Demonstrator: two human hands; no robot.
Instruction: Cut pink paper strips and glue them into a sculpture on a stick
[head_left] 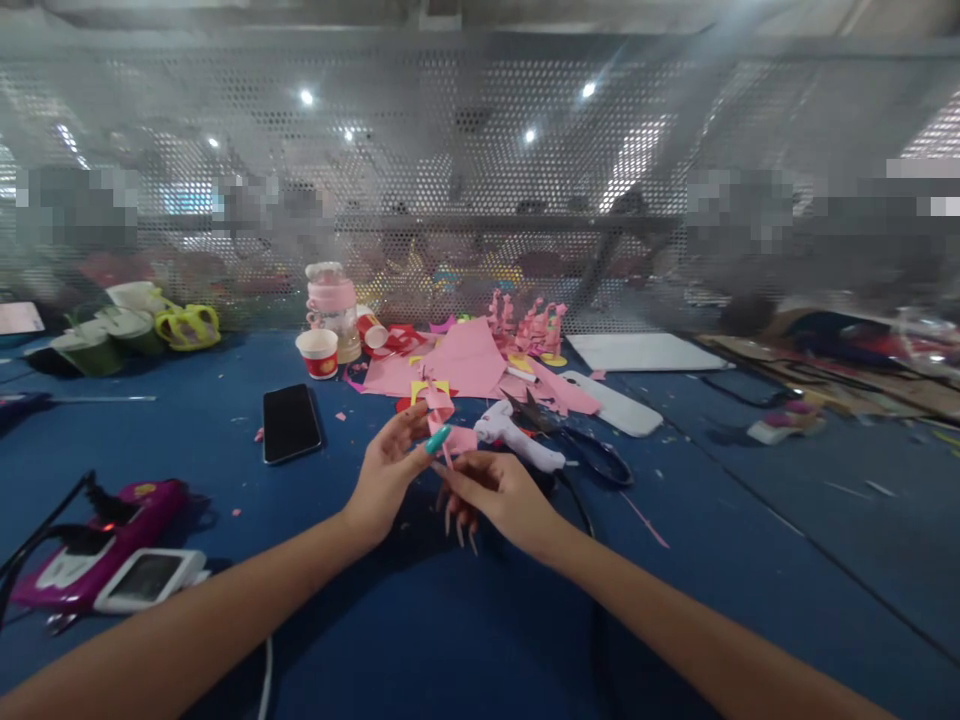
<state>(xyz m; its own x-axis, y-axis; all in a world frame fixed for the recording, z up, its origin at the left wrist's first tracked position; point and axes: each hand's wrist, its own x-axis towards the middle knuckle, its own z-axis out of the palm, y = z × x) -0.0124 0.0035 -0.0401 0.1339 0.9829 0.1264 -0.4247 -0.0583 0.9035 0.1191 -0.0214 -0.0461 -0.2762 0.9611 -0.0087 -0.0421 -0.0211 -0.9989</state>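
Note:
Between my two hands, above the blue table, is a small pink paper piece (441, 408) with folded or curled strips. My left hand (390, 465) pinches it from the left, the teal-nailed thumb lying against it. My right hand (506, 495) grips its lower end between thumb and forefinger, with the other fingers curled below. Just beyond the right hand lies a white glue gun (517, 437). Scissors with dark blue handles (596, 455) rest beside it. Pink paper sheets (457, 358) are piled behind the hands, with a yellow piece (430, 388) at their front edge.
A black phone (291, 424) lies left, near a red-and-white paper cup (318, 354) and a pink-topped bottle (331, 310). A purple power strip (105, 545) with cables sits front left. Pink paper figures (532, 325) stand behind the sheets, before a perforated metal screen (465, 180). A white phone (615, 405) lies right.

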